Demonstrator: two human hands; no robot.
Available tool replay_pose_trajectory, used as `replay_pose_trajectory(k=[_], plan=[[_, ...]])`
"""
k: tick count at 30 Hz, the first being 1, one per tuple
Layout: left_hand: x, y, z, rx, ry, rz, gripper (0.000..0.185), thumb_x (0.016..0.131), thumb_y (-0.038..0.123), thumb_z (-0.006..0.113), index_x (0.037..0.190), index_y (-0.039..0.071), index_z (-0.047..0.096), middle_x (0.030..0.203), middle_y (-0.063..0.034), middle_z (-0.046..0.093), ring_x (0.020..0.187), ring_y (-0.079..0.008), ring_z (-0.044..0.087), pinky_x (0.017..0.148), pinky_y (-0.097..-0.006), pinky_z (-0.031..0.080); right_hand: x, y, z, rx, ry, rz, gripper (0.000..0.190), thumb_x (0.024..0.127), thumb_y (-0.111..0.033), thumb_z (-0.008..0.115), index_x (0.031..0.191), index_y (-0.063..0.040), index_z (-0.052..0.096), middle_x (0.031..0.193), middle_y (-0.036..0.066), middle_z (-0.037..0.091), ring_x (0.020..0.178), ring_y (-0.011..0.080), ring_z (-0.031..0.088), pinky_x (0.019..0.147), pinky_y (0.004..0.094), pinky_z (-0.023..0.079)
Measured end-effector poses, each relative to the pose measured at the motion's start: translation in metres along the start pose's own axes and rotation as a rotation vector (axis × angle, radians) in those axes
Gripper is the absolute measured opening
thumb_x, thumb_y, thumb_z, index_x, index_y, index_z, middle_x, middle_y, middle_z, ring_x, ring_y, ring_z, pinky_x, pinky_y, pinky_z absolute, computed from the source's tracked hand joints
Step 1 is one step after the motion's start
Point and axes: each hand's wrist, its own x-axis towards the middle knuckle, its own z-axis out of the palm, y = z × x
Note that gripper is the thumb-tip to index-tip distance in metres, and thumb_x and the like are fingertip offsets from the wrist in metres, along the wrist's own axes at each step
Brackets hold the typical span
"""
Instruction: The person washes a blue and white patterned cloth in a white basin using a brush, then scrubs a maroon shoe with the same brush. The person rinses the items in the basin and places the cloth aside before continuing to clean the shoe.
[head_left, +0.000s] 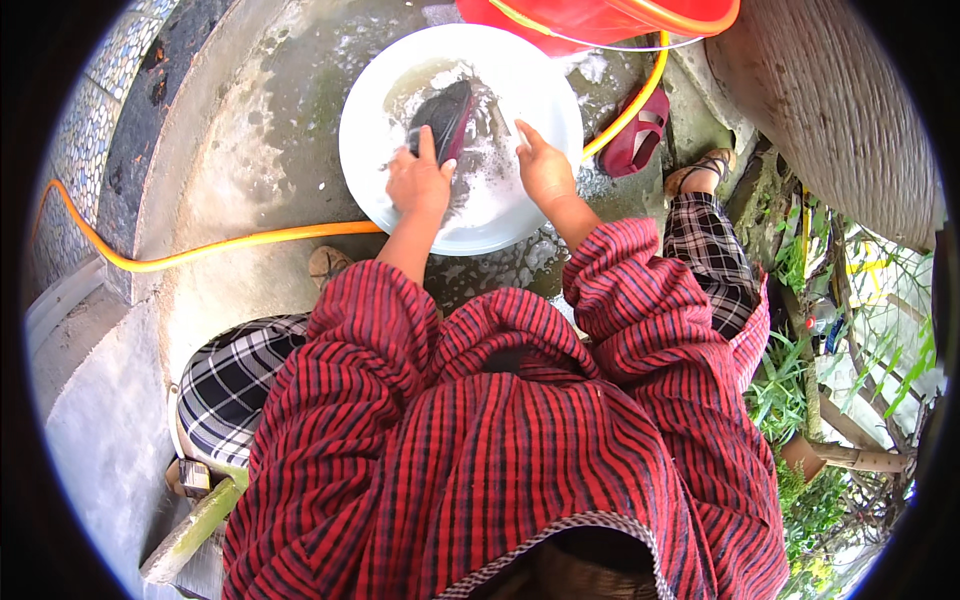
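A white plastic basin (360, 154) of sudsy, greyish water stands on the wet concrete before me. Inside it, a shoe (448, 112) lies with its dark sole turned up and a maroon edge showing along its right side. My left hand (421, 178) grips the near end of this shoe, index finger stretched along the sole. Over the basin's right part, my right hand (547, 166) is closed around a pale, slim tool, apparently a brush (504, 121), apart from the shoe. Glare and foam blur its outline.
Behind the basin stands a red bucket (592, 22) with a wire handle. A maroon strap shoe (637, 139) rests on the ground at right, beside a yellow hose (300, 234) that runs past the basin. Further right are a large ribbed vessel (825, 112) and plants (780, 382).
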Motion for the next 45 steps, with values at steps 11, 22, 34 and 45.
replay_pose_trajectory(k=[11, 22, 34, 45], plan=[[0.038, 0.005, 0.009, -0.181, -0.056, 0.101, 0.068, 0.077, 0.024, 0.060, 0.138, 0.020, 0.029, 0.111, -0.0195, 0.055, 0.097, -0.0340, 0.059, 0.086, -0.0436, 0.044, -0.001, 0.035, 0.012, 0.140, -0.159, 0.120, 0.040, 0.086, -0.018, 0.050, 0.125, -0.015, 0.045, 0.084, 0.020, 0.061, 0.082, 0.0369, 0.059, 0.076, 0.0438, 0.046], [0.007, -0.006, -0.011, -1.740, -1.018, -0.236, 0.048, 0.081, 0.028, 0.047, 0.116, -0.006, 0.049, 0.093, -0.0222, 0.062, 0.082, -0.0357, 0.063, 0.073, -0.0443, 0.055, 0.044, -0.005, 0.031, 0.329, 0.123, 0.069, 0.033, 0.090, -0.021, 0.046, 0.122, -0.022, 0.053, 0.097, 0.023, 0.062, 0.090, 0.0368, 0.061, 0.079, 0.0398, 0.048], [0.006, -0.010, -0.022, -1.818, -1.010, -0.187, 0.045, 0.073, 0.021, 0.051, 0.109, -0.006, 0.051, 0.088, -0.0238, 0.062, 0.071, -0.0352, 0.064, 0.062, -0.0438, 0.056, 0.013, -0.044, 0.015, 0.171, 0.032, 0.034, 0.036, 0.089, -0.024, 0.045, 0.124, -0.018, 0.053, 0.083, 0.020, 0.064, 0.078, 0.0366, 0.062, 0.074, 0.0455, 0.048], [0.006, -0.010, -0.026, -1.694, -0.977, -0.089, 0.048, 0.073, 0.018, 0.050, 0.118, 0.000, 0.045, 0.101, -0.0214, 0.059, 0.075, -0.0321, 0.063, 0.063, -0.0465, 0.055, 0.009, -0.037, 0.019, 0.126, 0.126, -0.148, 0.036, 0.086, -0.019, 0.048, 0.122, -0.016, 0.053, 0.083, 0.022, 0.063, 0.078, 0.0391, 0.061, 0.072, 0.0474, 0.047]])
